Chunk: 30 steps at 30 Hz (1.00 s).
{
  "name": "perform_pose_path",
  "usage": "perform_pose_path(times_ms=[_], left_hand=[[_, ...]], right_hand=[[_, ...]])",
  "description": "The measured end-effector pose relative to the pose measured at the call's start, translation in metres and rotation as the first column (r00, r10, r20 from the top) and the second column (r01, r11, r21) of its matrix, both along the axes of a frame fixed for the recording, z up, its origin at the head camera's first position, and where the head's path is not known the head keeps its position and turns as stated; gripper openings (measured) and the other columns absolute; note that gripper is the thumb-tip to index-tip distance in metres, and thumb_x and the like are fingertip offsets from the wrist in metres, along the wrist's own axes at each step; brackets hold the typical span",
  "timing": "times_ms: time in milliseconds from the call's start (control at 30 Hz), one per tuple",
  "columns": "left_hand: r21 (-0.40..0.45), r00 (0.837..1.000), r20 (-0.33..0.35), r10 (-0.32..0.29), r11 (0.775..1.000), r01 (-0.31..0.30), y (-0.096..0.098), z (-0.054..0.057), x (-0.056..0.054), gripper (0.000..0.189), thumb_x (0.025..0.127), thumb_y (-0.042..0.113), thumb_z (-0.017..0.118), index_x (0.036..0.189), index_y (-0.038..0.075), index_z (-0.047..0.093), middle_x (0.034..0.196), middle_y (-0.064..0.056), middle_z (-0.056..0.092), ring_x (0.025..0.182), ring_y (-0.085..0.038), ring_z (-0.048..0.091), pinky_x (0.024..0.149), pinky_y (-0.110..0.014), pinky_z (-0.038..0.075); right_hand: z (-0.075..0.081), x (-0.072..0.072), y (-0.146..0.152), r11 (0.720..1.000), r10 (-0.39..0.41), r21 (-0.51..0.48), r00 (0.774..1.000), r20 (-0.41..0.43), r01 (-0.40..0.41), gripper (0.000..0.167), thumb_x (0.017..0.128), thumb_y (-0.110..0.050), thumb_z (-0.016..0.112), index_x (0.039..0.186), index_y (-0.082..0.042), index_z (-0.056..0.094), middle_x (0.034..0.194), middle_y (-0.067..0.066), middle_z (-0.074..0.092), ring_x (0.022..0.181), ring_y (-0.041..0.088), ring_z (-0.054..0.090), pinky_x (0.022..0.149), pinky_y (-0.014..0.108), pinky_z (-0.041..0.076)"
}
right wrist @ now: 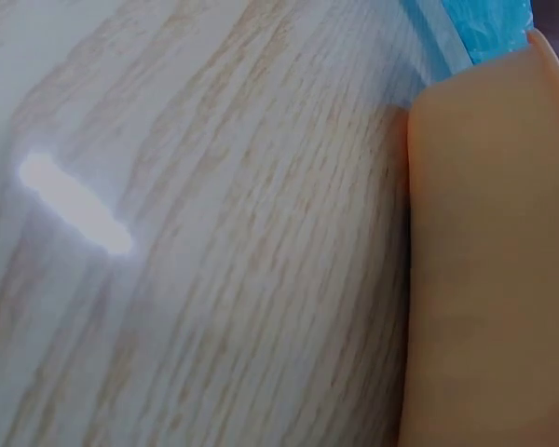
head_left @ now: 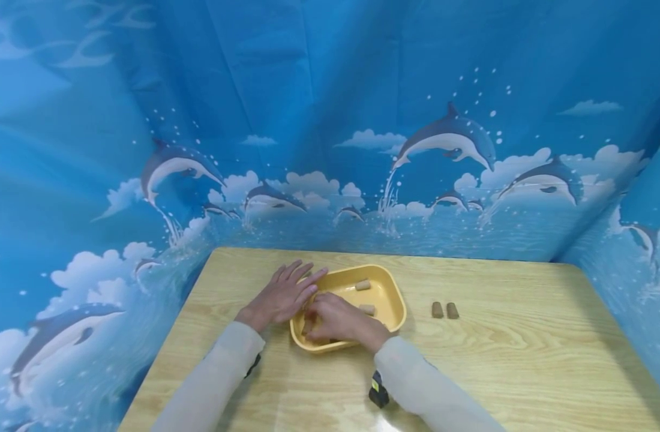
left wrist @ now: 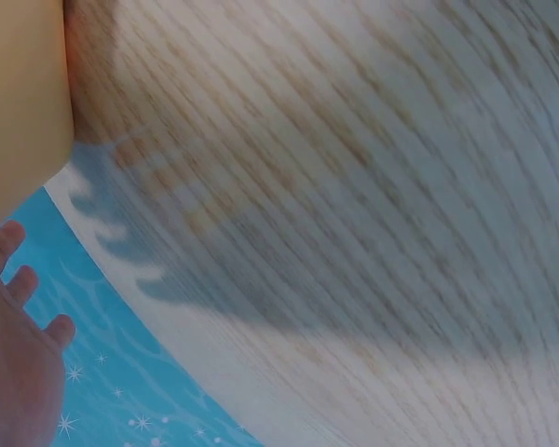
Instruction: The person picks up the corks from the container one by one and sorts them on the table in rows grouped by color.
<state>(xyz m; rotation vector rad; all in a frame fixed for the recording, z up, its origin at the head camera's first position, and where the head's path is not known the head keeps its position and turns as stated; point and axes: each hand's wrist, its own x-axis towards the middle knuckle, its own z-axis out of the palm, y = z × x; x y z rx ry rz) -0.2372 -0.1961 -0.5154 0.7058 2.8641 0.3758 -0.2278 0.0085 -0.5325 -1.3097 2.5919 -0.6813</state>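
Note:
A yellow plastic tray (head_left: pixel 397 300) with raised walls holds several small brown corks, among them one cork (head_left: pixel 363 285) near the far wall and another cork (head_left: pixel 367 309) by the right hand. My left hand (head_left: pixel 287 294) lies over the tray's left rim with its fingers extended; in the left wrist view the hand's fingers show beside the tray's outer wall (left wrist: pixel 23 102). Inside the tray's left part, my right hand (head_left: pixel 332 318) has its fingers and thumb curled about a brown cork (head_left: pixel 307 327), partly hidden by them. The right wrist view shows only the tray's outer side (right wrist: pixel 494 251) and tabletop.
Two more brown corks stand side by side on the wood-grain table (head_left: pixel 524 336), right of the tray: a left cork (head_left: pixel 437 310) and a right cork (head_left: pixel 452 311). A blue dolphin-print curtain (head_left: pixel 330 120) hangs behind the table and along its sides.

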Motion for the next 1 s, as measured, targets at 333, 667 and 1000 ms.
perform_pose_path(times_ms=[333,667,1000], left_hand=[[-0.027,1.000,-0.017,0.002,1.000,-0.003,0.004,0.002,0.001,0.057,0.119,0.054,0.016,0.175,0.042,0.019,0.181,-0.009,0.027,0.170,-0.039,0.017,0.136,-0.067,0.015],[-0.032,1.000,-0.026,0.013,0.999,-0.014,0.005,0.003,0.003,0.058,0.119,0.054,0.019,0.175,0.041,0.020,0.181,-0.009,0.027,0.170,-0.039,0.017,0.137,-0.067,0.013],[-0.036,1.000,-0.020,0.020,0.999,-0.021,0.005,0.003,0.003,0.058,0.119,0.055,0.021,0.175,0.041,0.021,0.181,-0.008,0.028,0.170,-0.039,0.017,0.137,-0.066,0.013]], right_hand=[[-0.001,-0.001,0.008,1.000,-0.019,0.004,0.999,-0.042,0.019,0.006,0.091,-0.021,0.081,0.096,-0.020,0.078,0.098,-0.007,0.070,0.091,0.009,0.064,0.091,0.028,0.058],[0.017,0.003,0.036,0.991,-0.133,0.001,0.989,0.065,0.133,0.037,0.099,-0.024,0.079,0.133,-0.009,0.077,0.133,0.005,0.077,0.130,0.026,0.068,0.119,0.047,0.052],[0.030,0.003,0.073,0.976,-0.197,-0.079,0.977,0.080,0.203,0.036,0.096,-0.022,0.083,0.129,-0.010,0.078,0.125,0.005,0.079,0.119,0.025,0.071,0.110,0.050,0.057]])
